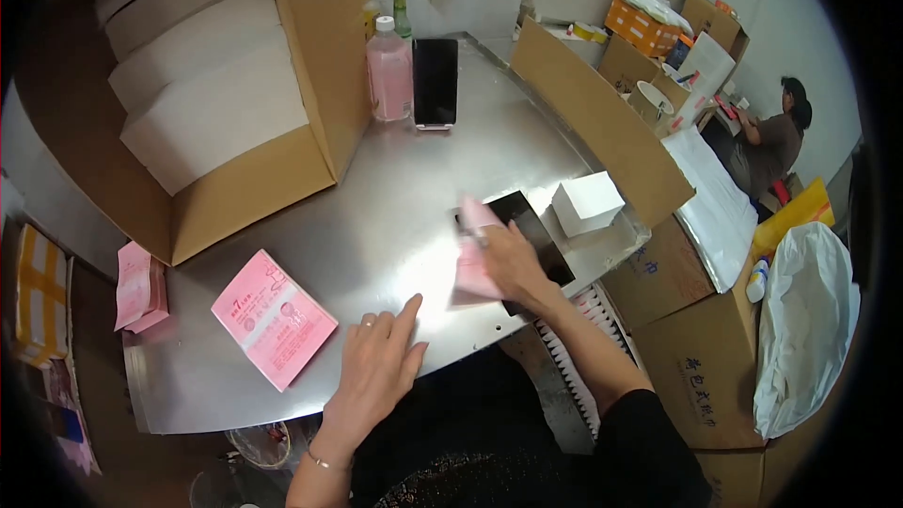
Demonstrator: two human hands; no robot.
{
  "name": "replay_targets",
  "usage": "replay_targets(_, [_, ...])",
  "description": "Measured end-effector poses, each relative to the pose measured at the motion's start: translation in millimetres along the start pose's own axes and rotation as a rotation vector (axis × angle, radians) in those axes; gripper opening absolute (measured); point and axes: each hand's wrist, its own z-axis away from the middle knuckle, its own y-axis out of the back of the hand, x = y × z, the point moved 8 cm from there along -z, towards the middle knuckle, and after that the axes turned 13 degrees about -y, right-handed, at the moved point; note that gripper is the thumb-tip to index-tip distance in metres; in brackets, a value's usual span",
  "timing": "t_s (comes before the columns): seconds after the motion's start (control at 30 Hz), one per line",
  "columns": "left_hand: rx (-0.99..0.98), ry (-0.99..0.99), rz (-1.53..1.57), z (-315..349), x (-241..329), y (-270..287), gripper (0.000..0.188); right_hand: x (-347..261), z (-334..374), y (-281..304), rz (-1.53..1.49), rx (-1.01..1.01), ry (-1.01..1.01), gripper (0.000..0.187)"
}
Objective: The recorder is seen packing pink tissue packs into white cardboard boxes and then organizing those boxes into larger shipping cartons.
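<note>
My left hand [376,357] hovers over or rests on the near edge of the metal table [367,221], holding nothing, its fingers apart and the index stretched out. Pinched in my right hand [506,261] is a pink paper sheet [476,275], smeared by motion; whether it is one sheet or more, I cannot tell. Beneath that hand lies a flat black panel [544,243]. A small white box [588,204] stands beyond the panel's right side. To the left of my left hand is a stack of pink printed sheets [299,327] with a white band across it.
A large open carton [315,66] holding white stacks [221,103] fills the back left. At the back stand a pink bottle [389,75] and an upright phone [435,85]. Another pink stack [141,290] sits left. Cartons [696,367] and a seated person [776,141] are at right.
</note>
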Motion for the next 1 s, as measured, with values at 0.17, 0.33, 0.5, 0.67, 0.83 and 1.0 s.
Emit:
replay_targets(0.17, [0.211,-0.057,-0.210,23,1,41,0.025,6,15,23,0.452,-0.570,-0.346,0.012])
replay_targets(0.33, [0.475,0.386,-0.662,93,-59,107,0.028,13,6,136,0.374,0.466,-0.144,0.015])
replay_targets(0.5, [0.145,0.333,-0.520,91,-86,82,0.025,79,5,116,0.405,0.530,-0.251,0.015])
replay_targets(0.67, [0.339,0.079,-0.027,28,-22,59,0.016,72,2,126,0.337,0.468,-0.292,0.015])
replay_targets(0.83, [0.110,-0.256,0.063,-18,19,-43,0.030,56,12,130,0.222,0.581,-0.137,0.030])
replay_targets(1.0, [0.194,-0.220,-0.064,-15,5,-34,0.050,-117,92,59,-0.107,-0.034,0.535,0.035])
